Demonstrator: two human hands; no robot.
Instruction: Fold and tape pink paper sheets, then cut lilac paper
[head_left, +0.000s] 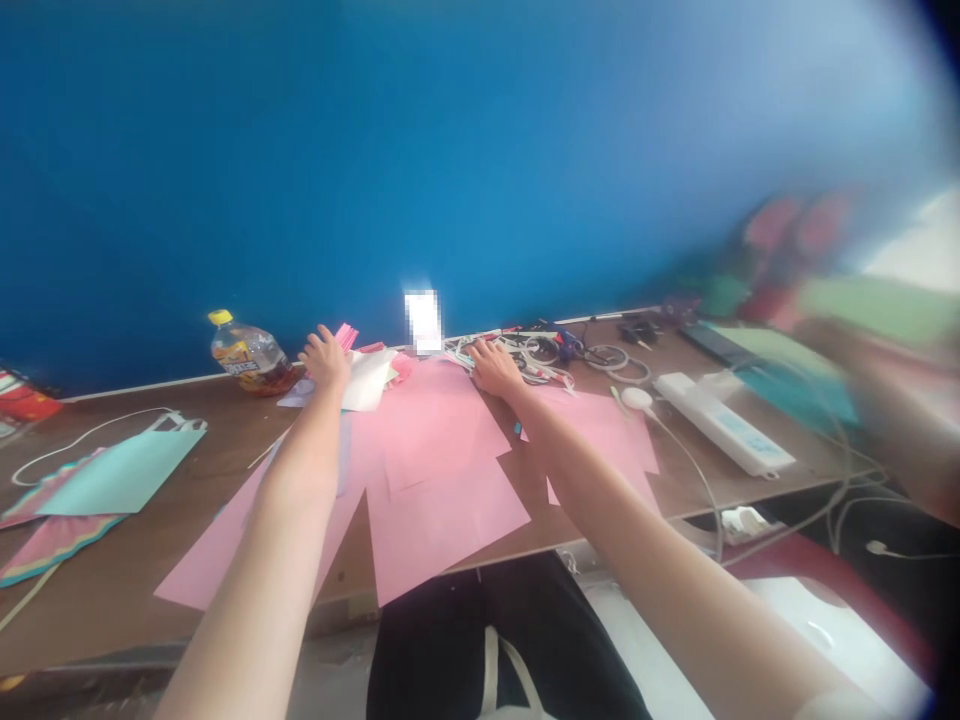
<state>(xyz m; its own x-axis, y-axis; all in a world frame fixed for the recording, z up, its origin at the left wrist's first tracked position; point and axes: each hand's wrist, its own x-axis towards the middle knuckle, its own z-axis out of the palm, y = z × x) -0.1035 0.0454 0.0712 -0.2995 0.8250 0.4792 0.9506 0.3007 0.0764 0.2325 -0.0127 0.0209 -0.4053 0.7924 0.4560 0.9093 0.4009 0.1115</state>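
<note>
Both my arms stretch far across a brown table [150, 560] toward a blue wall. My left hand [325, 358] rests with its fingers curled over a folded white paper [369, 380] and some pink scraps [346, 335]. My right hand [495, 368] lies palm down with its fingers spread on a tangle of white cords and small tools [544, 360], holding nothing. Several pink paper sheets [439, 470] lie overlapping under and between my forearms, reaching the table's near edge.
A plastic bottle [249, 358] with a yellow cap lies at the back left. Light blue and striped paper [112, 480] sit at the left. A white power strip [724, 425], cables [622, 362] and teal sheets [795, 385] occupy the right. Blurred green and pink objects fill the far right.
</note>
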